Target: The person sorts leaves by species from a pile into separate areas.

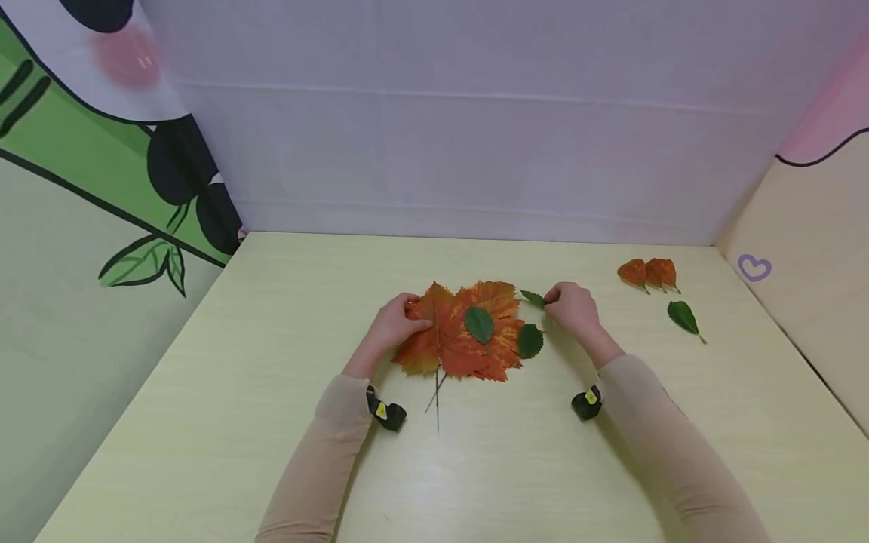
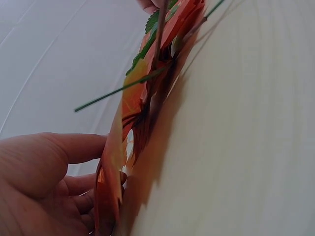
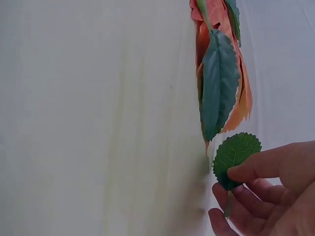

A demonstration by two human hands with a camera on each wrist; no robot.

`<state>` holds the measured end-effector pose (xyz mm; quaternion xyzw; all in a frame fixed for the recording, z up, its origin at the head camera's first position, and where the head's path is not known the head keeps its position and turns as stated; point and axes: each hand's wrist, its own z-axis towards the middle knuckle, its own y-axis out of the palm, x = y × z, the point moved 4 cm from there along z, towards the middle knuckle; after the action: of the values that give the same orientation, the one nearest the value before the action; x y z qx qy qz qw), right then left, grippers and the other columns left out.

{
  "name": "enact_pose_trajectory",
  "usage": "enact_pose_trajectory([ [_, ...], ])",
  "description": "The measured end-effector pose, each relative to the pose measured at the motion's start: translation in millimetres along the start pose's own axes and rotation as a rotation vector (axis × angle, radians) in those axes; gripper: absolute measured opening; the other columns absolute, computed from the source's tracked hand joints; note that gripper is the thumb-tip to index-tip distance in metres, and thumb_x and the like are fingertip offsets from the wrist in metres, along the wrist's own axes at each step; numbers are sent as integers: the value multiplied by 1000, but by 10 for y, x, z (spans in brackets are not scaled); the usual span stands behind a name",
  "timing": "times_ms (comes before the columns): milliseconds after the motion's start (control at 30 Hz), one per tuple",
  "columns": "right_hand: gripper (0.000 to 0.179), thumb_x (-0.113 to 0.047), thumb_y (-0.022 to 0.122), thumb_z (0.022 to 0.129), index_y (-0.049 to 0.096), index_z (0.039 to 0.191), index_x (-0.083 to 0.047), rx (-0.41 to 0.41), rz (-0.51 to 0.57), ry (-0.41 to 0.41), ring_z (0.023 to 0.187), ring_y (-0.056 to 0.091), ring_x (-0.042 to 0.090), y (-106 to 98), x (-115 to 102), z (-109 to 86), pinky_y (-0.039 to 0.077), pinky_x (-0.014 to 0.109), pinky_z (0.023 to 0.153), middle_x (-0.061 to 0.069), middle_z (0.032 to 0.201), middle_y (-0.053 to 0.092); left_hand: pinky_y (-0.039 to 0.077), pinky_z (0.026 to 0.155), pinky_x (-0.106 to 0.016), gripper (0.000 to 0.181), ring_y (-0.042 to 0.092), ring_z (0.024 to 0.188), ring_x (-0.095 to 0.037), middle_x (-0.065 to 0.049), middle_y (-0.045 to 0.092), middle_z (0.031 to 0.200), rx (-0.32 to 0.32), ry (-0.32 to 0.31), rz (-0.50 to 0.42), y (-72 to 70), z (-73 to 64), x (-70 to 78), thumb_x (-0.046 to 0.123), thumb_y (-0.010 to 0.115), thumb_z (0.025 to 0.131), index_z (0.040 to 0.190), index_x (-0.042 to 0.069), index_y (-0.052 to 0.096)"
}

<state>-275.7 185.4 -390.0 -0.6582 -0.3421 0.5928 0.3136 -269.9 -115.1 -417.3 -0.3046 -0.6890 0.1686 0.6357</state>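
Observation:
Orange-red maple-like leaves [image 1: 458,354] lie overlapped in a cluster on the table, their thin stems pointing toward the front. My left hand [image 1: 396,326] grips the cluster's left edge, thumb on top and fingers underneath, as the left wrist view shows. One green leaf [image 1: 479,324] rests on the cluster's middle and another green leaf [image 1: 530,341] at its right edge. Between thumb and fingers my right hand [image 1: 573,308] pinches a small serrated green leaf [image 3: 236,155] near its stem, beside the cluster's upper right edge.
Toward the back right of the table [image 1: 204,422] lie several small orange leaves [image 1: 633,273] in an overlapping row. A single green leaf [image 1: 683,317] is just in front of them. A pale cloth wall [image 1: 441,166] stands behind the table, with printed panels at both sides.

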Motion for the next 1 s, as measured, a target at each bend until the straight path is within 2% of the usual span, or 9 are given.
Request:
enact_pose_trajectory([
  [200, 30, -8, 57, 82, 57, 108, 7, 1, 156, 50, 92, 53, 31, -103, 113, -61, 43, 39, 80, 23, 105, 59, 38, 97, -42, 59, 47, 116, -30, -18, 49, 128, -12, 3, -3, 17, 1, 17, 23, 67, 81, 131, 4, 42],
  [300, 32, -11, 60, 82, 55, 109, 7, 6, 197, 64, 94, 53, 31, -172, 168, -90, 43, 39, 81, 23, 107, 58, 38, 97, -42, 59, 46, 117, -31, -18, 48, 129, -10, 6, -2, 16, 5, 13, 23, 67, 82, 131, 4, 42],
  [567, 37, -18, 63, 81, 55, 109, 4, -24, 162, 72, 96, 51, 32, -357, 341, -165, 41, 40, 80, 21, 104, 60, 38, 97, -42, 59, 46, 118, -30, -17, 48, 130, -2, 6, 16, -6, 6, -21, 23, 67, 82, 132, 4, 42],
  [833, 50, -21, 62, 83, 49, 122, 7, -48, 151, 69, 105, 49, 38, -516, 566, -246, 40, 47, 86, 27, 115, 55, 39, 97, -42, 59, 46, 118, -30, -17, 48, 130, -2, 6, 15, -4, -3, -17, 23, 66, 82, 132, 4, 41],
  [1000, 50, -23, 62, 83, 50, 122, 6, -25, 122, 85, 106, 49, 40, -628, 715, -283, 41, 48, 83, 26, 111, 59, 38, 97, -42, 59, 45, 118, -30, -17, 48, 130, -3, 6, 13, -3, -8, -11, 23, 67, 82, 132, 4, 42],
])
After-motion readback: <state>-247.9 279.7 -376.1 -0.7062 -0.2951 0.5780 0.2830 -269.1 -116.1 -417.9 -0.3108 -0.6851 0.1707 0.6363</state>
